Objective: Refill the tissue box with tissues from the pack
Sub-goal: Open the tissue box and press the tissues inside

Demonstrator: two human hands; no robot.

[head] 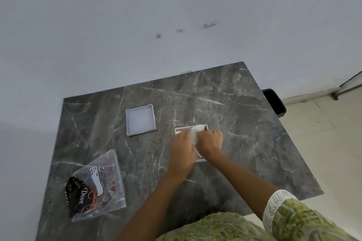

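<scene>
Tissues [196, 132] sit in the white tissue box [181, 129] mid-table [244, 123]. Right hand [210, 142] grips them with curled fingers; left hand [181, 154], blurred, presses flat. Lid [140, 119] lies far-left, empty pack [96, 188] near-left.

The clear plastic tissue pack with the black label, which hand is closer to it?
Left. The left hand lies right of the clear plastic pack, over the white box; the right hand is farther right.
</scene>
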